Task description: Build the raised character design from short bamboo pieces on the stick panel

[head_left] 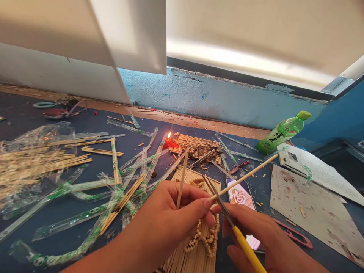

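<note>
My left hand [173, 216] is closed on a thin wooden stick [247, 176] that slants up to the right. A second, shorter stick [182, 178] stands up between its fingers. My right hand [256, 227] grips a yellow-handled cutting tool [241, 242], its narrow pointed metal end crossing the first stick just beyond my left fingertips. Whether the tool is scissors or a knife I cannot tell. Below the hands lies a panel of sticks side by side [189, 261], bearing curved lines of small wooden pieces [209, 242]. My left hand hides part of it.
A lit red candle [170, 143] burns beside a charred stick panel [196, 146]. Clear wrappers [82, 189] and loose sticks [122, 204] cover the left. A phone [241, 195] lies behind my right hand. Rightward are a green bottle [281, 132], stained board [307, 201] and booklet [332, 174].
</note>
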`<state>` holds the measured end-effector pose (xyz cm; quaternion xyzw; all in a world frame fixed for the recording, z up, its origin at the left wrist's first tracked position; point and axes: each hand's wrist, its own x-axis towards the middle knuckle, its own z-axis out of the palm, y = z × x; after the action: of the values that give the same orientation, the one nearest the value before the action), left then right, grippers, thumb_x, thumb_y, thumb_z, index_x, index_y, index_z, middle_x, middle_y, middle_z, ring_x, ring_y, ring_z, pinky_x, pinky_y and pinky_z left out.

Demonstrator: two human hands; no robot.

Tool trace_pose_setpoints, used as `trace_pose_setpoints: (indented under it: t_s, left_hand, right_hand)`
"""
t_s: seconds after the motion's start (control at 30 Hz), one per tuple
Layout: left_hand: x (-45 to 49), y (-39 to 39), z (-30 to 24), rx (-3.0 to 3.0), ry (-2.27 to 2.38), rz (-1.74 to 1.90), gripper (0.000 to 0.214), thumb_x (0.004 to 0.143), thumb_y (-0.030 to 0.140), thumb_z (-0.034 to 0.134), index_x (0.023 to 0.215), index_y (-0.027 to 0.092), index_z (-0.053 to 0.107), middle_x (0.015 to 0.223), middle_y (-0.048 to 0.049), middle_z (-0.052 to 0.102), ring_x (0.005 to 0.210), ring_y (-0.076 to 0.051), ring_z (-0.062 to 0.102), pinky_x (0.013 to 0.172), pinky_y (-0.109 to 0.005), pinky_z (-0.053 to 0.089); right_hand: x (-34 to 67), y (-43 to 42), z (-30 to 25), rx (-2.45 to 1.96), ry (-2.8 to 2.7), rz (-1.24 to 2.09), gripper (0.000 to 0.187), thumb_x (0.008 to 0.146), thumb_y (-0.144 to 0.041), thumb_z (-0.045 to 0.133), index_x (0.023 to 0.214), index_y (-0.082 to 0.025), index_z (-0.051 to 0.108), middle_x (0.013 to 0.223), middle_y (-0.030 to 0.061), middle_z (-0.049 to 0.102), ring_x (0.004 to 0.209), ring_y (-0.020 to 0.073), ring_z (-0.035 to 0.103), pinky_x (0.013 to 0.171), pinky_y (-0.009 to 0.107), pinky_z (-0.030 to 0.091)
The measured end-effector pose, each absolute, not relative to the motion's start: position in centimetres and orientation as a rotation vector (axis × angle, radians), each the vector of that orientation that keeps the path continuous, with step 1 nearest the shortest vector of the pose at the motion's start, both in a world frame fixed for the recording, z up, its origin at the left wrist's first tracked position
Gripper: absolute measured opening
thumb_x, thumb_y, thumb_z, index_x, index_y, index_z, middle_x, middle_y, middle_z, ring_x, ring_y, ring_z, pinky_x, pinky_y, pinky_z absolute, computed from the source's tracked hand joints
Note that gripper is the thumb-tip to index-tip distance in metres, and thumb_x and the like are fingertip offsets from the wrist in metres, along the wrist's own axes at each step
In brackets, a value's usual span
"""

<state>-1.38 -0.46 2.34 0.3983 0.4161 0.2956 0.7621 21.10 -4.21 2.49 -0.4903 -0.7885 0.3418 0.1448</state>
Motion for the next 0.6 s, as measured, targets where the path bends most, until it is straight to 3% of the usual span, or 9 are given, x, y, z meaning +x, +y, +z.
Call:
trace_pose_setpoints:
  t_s: [0.07,0.2,0.37,0.47,0.6]
  left_hand:
    - [-1.3,-0.5,2.4,0.854,0.907,0.646,0.025,0.085,0.034,0.072,0.067,0.019,0.069,0.039,0.0121,0.033,0.036,-0.006,0.018,0.038,-0.022,0.007]
    - [-1.3,-0.6,2.5,0.838,0.916,0.645,0.026,0.085,0.036,0.071,0.065,0.019,0.068,0.039,0.0123,0.033,0.036,-0.006,0.017,0.038,-0.022,0.009]
    - [-1.4,-0.5,2.4,0.839,0.890,0.668,0.025,0.083,0.035,0.074,0.065,0.018,0.069,0.043,0.0102,0.040,0.038,-0.006,0.023,0.039,-0.021,0.011]
    - [-1.5,-0.6,2.2,0.871,0.894,0.672,0.026,0.086,0.036,0.072,0.067,0.017,0.069,0.052,0.0062,0.050,0.045,-0.006,0.029,0.042,-0.020,0.016]
    - [-1.7,-0.7,2.1,0.946,0.942,0.622,0.032,0.091,0.039,0.066,0.068,0.017,0.069,0.046,0.0089,0.039,0.042,-0.007,0.024,0.040,-0.021,0.012]
  right_hand:
    - [20.9,-4.0,2.6,-1.381,-2.251,1.002,0.053,0.089,-0.028,0.069,0.141,-0.029,0.060,0.133,0.0058,0.072,0.093,0.0219,0.077,0.068,0.021,0.064]
    - [19.9,-3.5,3.0,-1.252,-2.253,0.945,0.034,0.089,-0.031,0.064,0.122,-0.026,0.072,0.093,0.0033,0.080,0.064,0.0175,0.072,0.055,0.022,0.061]
    - [19.6,-3.7,3.0,-1.319,-2.256,0.902,0.034,0.092,-0.036,0.063,0.123,-0.025,0.071,0.080,0.0020,0.076,0.061,0.0175,0.068,0.050,0.021,0.057]
    - [19.9,-4.0,2.8,-1.335,-2.244,0.854,0.034,0.093,-0.036,0.061,0.124,-0.024,0.071,0.083,0.0026,0.078,0.066,0.0185,0.071,0.056,0.022,0.059]
    - [19.9,-3.8,2.6,-1.288,-2.219,0.907,0.039,0.090,-0.038,0.066,0.127,-0.024,0.070,0.101,0.0060,0.080,0.080,0.0218,0.076,0.064,0.023,0.062]
